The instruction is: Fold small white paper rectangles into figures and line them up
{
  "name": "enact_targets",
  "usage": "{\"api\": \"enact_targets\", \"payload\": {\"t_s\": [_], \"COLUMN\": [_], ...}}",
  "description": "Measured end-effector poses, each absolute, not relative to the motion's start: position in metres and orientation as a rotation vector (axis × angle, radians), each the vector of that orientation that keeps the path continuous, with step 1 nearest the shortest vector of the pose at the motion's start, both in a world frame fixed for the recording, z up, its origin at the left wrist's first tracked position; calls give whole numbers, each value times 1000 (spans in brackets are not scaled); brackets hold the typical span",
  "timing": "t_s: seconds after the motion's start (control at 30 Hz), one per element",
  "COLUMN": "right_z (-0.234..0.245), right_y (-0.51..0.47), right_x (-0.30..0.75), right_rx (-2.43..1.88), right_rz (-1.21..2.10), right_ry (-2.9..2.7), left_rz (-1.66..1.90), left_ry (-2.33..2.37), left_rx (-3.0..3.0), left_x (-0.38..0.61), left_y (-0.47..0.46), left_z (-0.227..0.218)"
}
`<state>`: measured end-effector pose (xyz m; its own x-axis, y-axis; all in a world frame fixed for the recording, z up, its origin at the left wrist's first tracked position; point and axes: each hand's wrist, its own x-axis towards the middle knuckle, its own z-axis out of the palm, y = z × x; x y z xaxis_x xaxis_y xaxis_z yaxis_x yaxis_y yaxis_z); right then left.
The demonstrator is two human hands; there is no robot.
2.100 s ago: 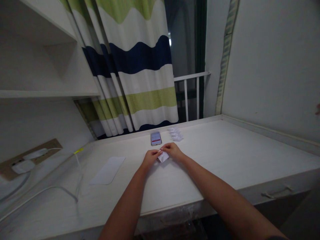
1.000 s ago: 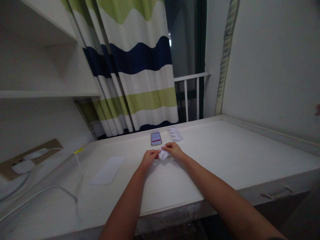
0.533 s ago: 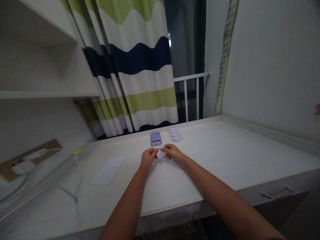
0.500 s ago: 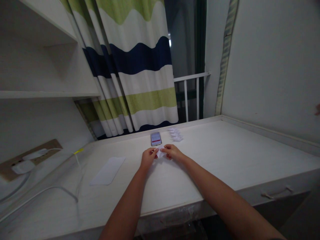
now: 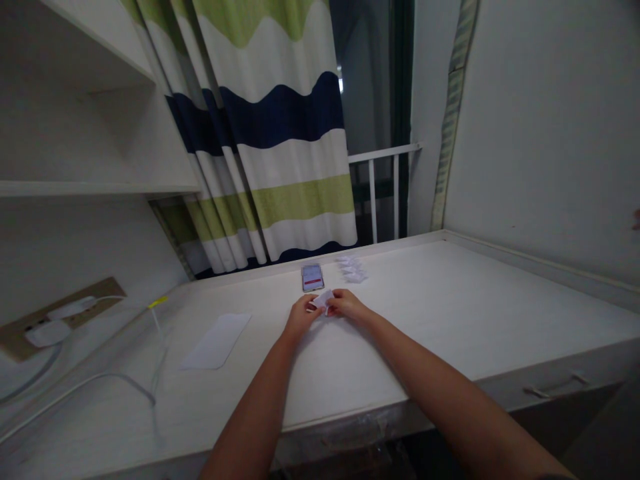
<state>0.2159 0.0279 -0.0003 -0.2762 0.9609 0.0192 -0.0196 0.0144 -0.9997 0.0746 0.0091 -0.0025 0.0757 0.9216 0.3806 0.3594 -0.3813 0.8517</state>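
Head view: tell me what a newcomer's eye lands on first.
The striped curtain, green, navy and white, fills the upper middle behind the desk. At the desk's centre, the left hand and right hand pinch a small white paper between them, just in front of a lit phone.

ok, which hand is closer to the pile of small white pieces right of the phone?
Right. The right hand sits just in front of the pile; the left hand is farther off, to its left. Both pinch one folded paper.
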Motion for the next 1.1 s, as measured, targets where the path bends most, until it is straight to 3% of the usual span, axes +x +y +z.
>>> {"api": "enact_targets", "payload": {"t_s": [1.1], "right_z": [10], "right_y": [15], "right_x": [213], "right_rx": [-918], "right_rz": [1445], "right_ry": [-1308], "left_rz": [1257], "left_ry": [1379], "left_rx": [2002], "left_x": [76], "left_y": [4], "left_z": [2]}}
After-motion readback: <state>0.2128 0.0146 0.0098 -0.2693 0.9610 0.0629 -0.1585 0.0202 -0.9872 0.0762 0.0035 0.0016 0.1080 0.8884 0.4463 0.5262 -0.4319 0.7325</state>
